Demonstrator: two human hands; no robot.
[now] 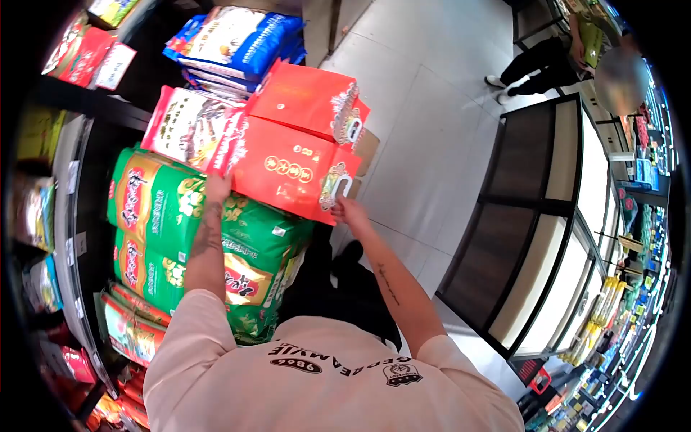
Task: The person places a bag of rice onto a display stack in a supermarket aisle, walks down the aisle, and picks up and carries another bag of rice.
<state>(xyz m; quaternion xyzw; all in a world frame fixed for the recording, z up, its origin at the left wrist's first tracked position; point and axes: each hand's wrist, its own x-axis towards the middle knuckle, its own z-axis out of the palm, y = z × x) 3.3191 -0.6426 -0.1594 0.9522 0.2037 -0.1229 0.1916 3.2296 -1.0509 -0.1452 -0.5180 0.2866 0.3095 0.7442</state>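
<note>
Your left hand (218,189) touches the left end of the front red gift box (284,169). Your right hand (350,212) is at its handle corner. Green bags (162,216) lie beside it, and another red box (302,97) sits just behind.

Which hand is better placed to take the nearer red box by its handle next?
Probably the right hand: it is right by the handle of the nearer red box, while the left hand is at the opposite end.
</note>
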